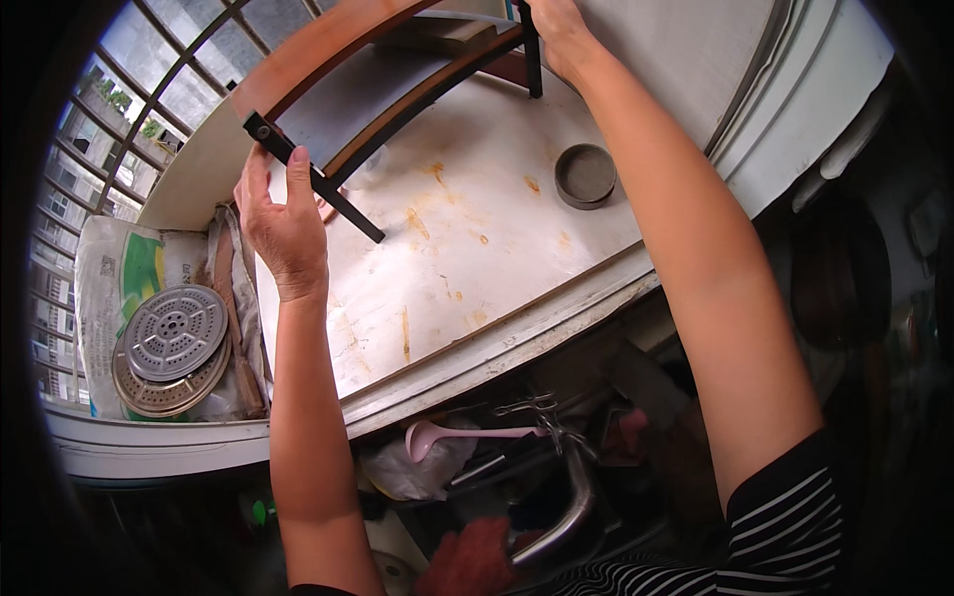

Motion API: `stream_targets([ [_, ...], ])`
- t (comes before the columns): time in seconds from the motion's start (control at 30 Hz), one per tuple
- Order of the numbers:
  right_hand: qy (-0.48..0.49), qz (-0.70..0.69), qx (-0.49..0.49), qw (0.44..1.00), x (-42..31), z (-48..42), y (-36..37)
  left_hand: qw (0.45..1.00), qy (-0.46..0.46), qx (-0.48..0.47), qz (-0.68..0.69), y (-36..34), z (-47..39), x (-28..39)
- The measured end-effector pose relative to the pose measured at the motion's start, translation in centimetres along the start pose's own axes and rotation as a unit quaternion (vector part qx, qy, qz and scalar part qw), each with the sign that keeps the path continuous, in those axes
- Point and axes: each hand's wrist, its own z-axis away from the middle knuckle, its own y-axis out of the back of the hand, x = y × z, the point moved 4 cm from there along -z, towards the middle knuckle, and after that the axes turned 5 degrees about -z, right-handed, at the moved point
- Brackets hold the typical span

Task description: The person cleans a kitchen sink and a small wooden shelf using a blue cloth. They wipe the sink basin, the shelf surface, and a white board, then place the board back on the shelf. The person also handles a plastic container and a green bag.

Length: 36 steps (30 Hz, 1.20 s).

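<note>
A small rack (417,123) with black metal legs and orange-brown wooden edges stands on a white, stained board (447,261). My left hand (283,216) grips the upper end of its near left leg (350,212), thumb on one side and fingers on the other. At the top edge of the view, my right hand (555,30) is at the rack's right end, near another black leg (532,63); its fingertips are partly cut off. A round, shallow grey metal dish (585,176) rests on the board beside my right forearm.
Two perforated metal steamer plates (175,331) lean on a printed plastic bag (97,298) at the left, before a barred window (134,119). Below the white ledge (507,350) are a pink ladle (477,432), a curved metal faucet (574,506) and a red cloth (473,559).
</note>
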Motion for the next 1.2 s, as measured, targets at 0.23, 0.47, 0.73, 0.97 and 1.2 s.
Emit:
stream_targets([
  [0.23,-0.015,0.047,0.051,0.997,-2.5,3.5,-1.2,0.984,0.137,-0.076,0.09,0.4,-1.9,-3.6],
  [0.47,-0.036,0.03,0.055,0.997,-3.5,5.0,-2.0,0.959,0.202,-0.123,0.154,-1.2,-3.6,-6.4],
  [0.73,0.027,0.155,0.231,0.96,-4.1,8.9,-1.6,0.962,0.194,-0.112,0.156,-2.2,-3.8,-9.6],
  [0.97,0.058,0.522,-0.174,0.833,-6.5,17.2,-4.3,0.962,0.265,-0.053,0.032,-0.6,1.7,-11.6],
  [1.2,-0.114,0.338,-0.222,0.907,-0.8,17.7,-10.8,0.891,0.411,-0.071,0.179,-5.5,3.1,-18.1],
])
